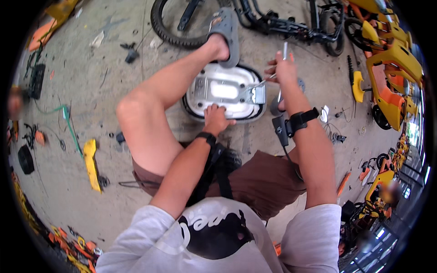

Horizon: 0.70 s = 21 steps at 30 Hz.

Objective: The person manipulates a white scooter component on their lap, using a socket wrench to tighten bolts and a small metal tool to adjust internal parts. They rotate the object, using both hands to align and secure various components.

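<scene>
An oval silver-and-white metal piece with a dark rim (209, 89) lies on the concrete between my legs, with a silver bracket (257, 94) at its right side. My left hand (217, 119) rests on its near edge, fingers lying over the rim. Above and to the right, my right hand (284, 69) grips a silver T-handled wrench (285, 50), whose thin shaft slants down-left onto the piece near the bracket; whether its tip is seated there I cannot tell. My left foot in a grey clog (231, 38) stands just beyond the piece; my right foot is partly hidden behind my right arm.
A black bike frame (291, 27) and wheel (173, 38) lie ahead. Yellow-orange bikes (382, 86) line the right. A yellow panel (92, 166), green cord (67, 125) and scattered dark parts lie at left. Blurred people (16, 102) show at the edges.
</scene>
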Available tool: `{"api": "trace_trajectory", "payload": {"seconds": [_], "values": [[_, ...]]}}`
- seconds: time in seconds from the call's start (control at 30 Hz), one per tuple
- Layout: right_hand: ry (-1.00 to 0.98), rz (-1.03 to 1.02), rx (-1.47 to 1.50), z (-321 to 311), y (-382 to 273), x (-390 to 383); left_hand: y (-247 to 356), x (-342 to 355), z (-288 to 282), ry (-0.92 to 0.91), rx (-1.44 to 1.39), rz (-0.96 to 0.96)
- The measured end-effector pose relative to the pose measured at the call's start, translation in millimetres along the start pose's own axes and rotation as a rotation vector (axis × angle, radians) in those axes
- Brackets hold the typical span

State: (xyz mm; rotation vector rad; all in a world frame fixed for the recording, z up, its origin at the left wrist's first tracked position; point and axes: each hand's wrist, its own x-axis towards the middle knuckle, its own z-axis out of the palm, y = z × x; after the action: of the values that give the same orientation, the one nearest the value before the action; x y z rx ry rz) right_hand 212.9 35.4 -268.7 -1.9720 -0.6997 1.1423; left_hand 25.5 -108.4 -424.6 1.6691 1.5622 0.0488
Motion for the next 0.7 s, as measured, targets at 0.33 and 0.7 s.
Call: {"api": "trace_trajectory", "payload": {"seconds": [0.33, 0.7], "values": [[0.324, 0.043, 0.32, 56, -18, 5, 1, 3, -12, -0.068, -0.019, -0.058], [0.464, -0.749, -0.379, -12, 1, -3, 2, 7, -8, -0.104, 0.007, -0.068]]}}
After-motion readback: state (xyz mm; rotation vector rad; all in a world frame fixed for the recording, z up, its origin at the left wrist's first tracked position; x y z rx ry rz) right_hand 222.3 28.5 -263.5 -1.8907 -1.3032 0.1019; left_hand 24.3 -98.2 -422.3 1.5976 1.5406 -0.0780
